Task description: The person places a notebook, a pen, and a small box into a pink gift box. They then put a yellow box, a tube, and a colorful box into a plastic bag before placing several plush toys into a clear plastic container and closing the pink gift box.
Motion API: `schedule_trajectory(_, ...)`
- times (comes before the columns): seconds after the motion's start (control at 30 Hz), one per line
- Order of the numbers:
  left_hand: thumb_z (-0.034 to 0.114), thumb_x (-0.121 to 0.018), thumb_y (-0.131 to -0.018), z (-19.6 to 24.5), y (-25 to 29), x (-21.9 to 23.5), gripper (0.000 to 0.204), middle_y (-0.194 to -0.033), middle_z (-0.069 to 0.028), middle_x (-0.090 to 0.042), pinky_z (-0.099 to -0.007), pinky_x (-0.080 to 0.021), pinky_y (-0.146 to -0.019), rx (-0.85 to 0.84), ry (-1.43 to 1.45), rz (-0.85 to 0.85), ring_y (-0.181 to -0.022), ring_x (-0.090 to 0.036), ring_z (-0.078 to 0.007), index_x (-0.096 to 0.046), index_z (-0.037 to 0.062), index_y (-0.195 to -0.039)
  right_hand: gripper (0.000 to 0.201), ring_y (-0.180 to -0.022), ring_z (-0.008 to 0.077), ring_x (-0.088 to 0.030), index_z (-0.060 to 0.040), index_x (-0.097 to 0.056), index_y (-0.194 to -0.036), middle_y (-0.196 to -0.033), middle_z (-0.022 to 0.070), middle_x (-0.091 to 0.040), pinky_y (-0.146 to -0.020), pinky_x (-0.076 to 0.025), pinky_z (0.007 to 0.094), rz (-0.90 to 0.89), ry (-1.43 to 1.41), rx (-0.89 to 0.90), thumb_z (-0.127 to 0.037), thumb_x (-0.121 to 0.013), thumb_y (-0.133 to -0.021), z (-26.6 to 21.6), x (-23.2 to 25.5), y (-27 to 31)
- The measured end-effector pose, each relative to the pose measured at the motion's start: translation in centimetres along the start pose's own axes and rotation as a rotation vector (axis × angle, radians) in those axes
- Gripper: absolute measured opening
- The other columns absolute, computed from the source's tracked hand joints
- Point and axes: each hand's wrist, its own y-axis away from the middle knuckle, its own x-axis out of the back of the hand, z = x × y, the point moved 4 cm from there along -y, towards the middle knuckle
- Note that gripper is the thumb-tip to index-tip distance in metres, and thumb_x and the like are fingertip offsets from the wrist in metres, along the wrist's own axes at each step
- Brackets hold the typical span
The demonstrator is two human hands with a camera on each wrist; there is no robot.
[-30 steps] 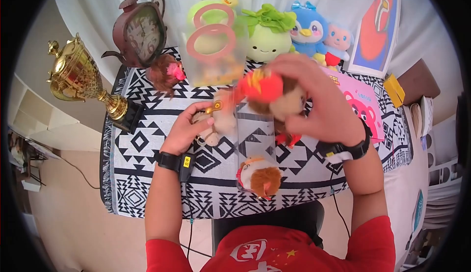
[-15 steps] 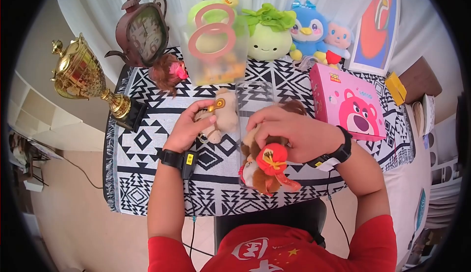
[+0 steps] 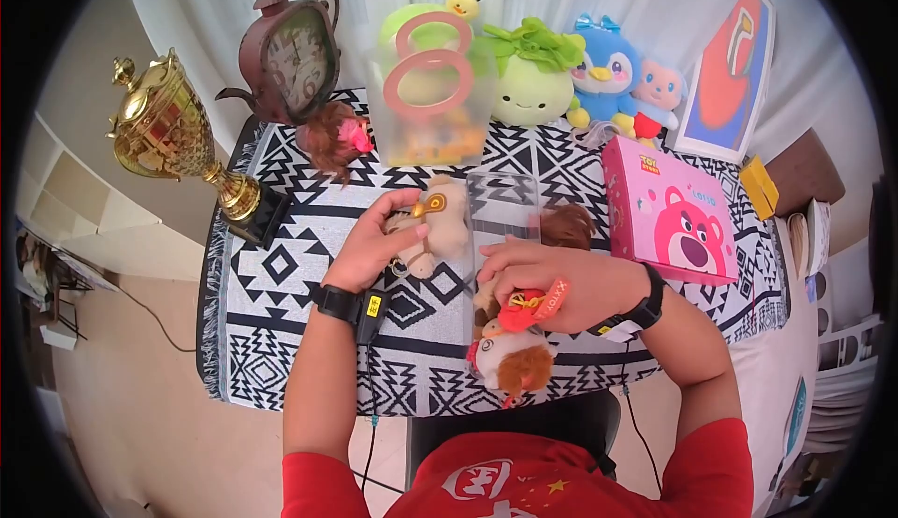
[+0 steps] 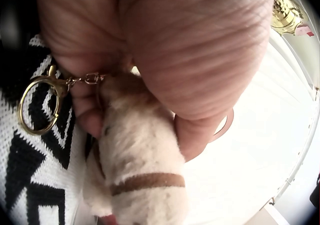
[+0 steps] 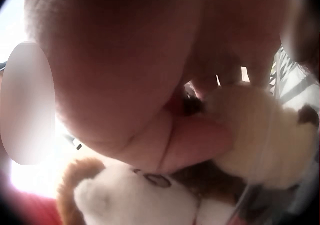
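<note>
My left hand [image 3: 376,242] grips a cream plush horse [image 3: 449,223] with a brown strap; in the left wrist view its head [image 4: 142,150] hangs below the palm, a gold key ring [image 4: 40,105] beside it. Fingers of my right hand [image 3: 571,284] curl round a brown-and-cream plush [image 5: 250,135] with a red ornament [image 3: 522,310], over the near part of a clear plastic case [image 3: 505,205]. Just below that lies a white-and-orange plush [image 3: 513,361]. How far the held plush rests in the case is hidden by my hand.
A brown-haired toy [image 3: 569,226] lies right of the case, beside a pink bear box [image 3: 678,214]. Behind stand a frosted bin [image 3: 430,125], a green plush [image 3: 531,88], a blue penguin plush [image 3: 606,74] and a teapot clock [image 3: 290,60]. A gold trophy [image 3: 168,135] stands left.
My right hand has brought the brown plush with the red ornament from above the table down toward me, over the case's near end. My left hand keeps its grip on the horse.
</note>
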Motion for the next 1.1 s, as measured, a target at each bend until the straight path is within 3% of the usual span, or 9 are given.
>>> schedule_trajectory(0.07,0.007,-0.076,-0.090,0.1,-0.1,0.0,0.057,-0.134,-0.0065,-0.055,-0.0301,-0.045,-0.105,-0.021,-0.004,0.024,-0.123,-0.054,-0.0143,-0.051,0.0030,-0.141,0.044,-0.132,0.0332,-0.053,-0.0080,-0.060,-0.116,-0.137,0.0124,-0.056,-0.107,-0.046,0.0415,-0.079,0.144,-0.040,0.003,-0.073,-0.075,-1.1,0.6,0.2)
schedule_trajectory(0.2,0.005,-0.077,-0.088,0.2,-0.1,0.1,0.061,-0.131,-0.0067,-0.054,-0.0305,-0.044,-0.106,-0.034,0.012,0.073,-0.122,-0.053,-0.0164,-0.048,0.0043,-0.142,0.047,-0.136,0.0339,-0.052,-0.0078,-0.062,-0.119,-0.140,0.0120,-0.057,-0.109,-0.045,0.0427,-0.075,0.028,-0.067,0.011,-0.065,-0.075,-0.8,1.4,0.4)
schedule_trajectory(0.37,0.002,-0.077,-0.086,0.2,-0.2,0.7,0.056,-0.126,-0.0062,-0.055,-0.0306,-0.045,-0.104,-0.091,0.054,0.115,-0.118,-0.055,-0.0162,-0.048,0.0065,-0.133,0.042,-0.118,0.0312,-0.064,-0.0045,-0.066,-0.111,-0.128,0.0132,-0.065,-0.101,-0.052,0.0404,0.199,0.046,-0.165,0.016,-0.050,-0.077,0.8,4.0,-0.1)
schedule_trajectory(0.4,0.000,-0.077,-0.085,0.3,-0.2,0.7,0.054,-0.126,-0.0063,-0.055,-0.0309,-0.046,-0.104,-0.099,0.105,0.106,-0.118,-0.055,-0.0161,-0.048,0.0072,-0.131,0.030,-0.110,0.0286,-0.067,-0.0038,-0.066,-0.108,-0.125,0.0126,-0.066,-0.093,-0.055,0.0389,0.259,0.134,-0.081,0.010,-0.054,-0.085,1.1,4.3,-0.5)
schedule_trajectory(0.53,-0.004,-0.075,-0.083,1.6,0.2,0.3,0.055,-0.126,-0.0063,-0.055,-0.0311,-0.046,-0.104,-0.200,0.235,0.077,-0.118,-0.055,-0.0162,-0.047,0.0086,-0.129,0.029,-0.114,0.0293,-0.065,-0.0053,-0.065,-0.119,-0.130,0.0156,-0.063,-0.092,-0.055,0.0379,0.325,0.196,-0.125,0.000,-0.061,-0.091,0.3,4.6,-2.6)
schedule_trajectory(0.63,-0.004,-0.075,-0.082,2.6,0.8,-0.8,0.057,-0.127,-0.0062,-0.055,-0.0323,-0.045,-0.105,-0.226,0.346,0.031,-0.119,-0.055,-0.0167,-0.047,0.0088,-0.129,0.048,-0.118,0.0270,-0.062,-0.0087,-0.056,-0.138,-0.138,0.0145,-0.056,-0.090,-0.056,0.0349,0.344,-0.014,-0.228,-0.009,-0.069,-0.092,0.4,4.5,-4.6)
schedule_trajectory(0.7,-0.002,-0.077,-0.080,2.6,1.0,-1.2,0.059,-0.127,-0.0062,-0.055,-0.0330,-0.045,-0.105,-0.236,0.296,0.035,-0.120,-0.054,-0.0171,-0.047,0.0088,-0.129,0.071,-0.123,0.0276,-0.058,-0.0141,-0.045,-0.152,-0.147,0.0153,-0.047,-0.088,-0.057,0.0345,0.227,0.147,-0.131,-0.020,-0.077,-0.089,0.8,4.2,-5.8)
schedule_trajectory(0.9,0.005,-0.087,-0.073,2.5,1.7,-2.6,0.074,-0.130,-0.0067,-0.055,-0.0344,-0.045,-0.107,-0.308,0.274,0.010,-0.124,-0.053,-0.0189,-0.045,0.0078,-0.134,0.085,-0.128,0.0339,-0.053,-0.0171,-0.045,-0.153,-0.143,0.0168,-0.046,-0.100,-0.052,0.0411,0.114,0.250,-0.192,-0.026,-0.084,-0.078,0.5,3.4,-6.9)
schedule_trajectory(1.1,-0.004,-0.086,-0.071,3.1,2.1,-4.3,0.084,-0.141,-0.0087,-0.053,-0.0356,-0.044,-0.110,-0.302,0.366,-0.137,-0.131,-0.053,-0.0216,-0.044,0.0065,-0.143,0.083,-0.137,0.0379,-0.041,-0.0154,-0.050,-0.139,-0.143,0.0162,-0.040,-0.110,-0.043,0.0421,0.264,0.317,-0.239,-0.016,-0.083,-0.062,1.4,4.6,-4.7)
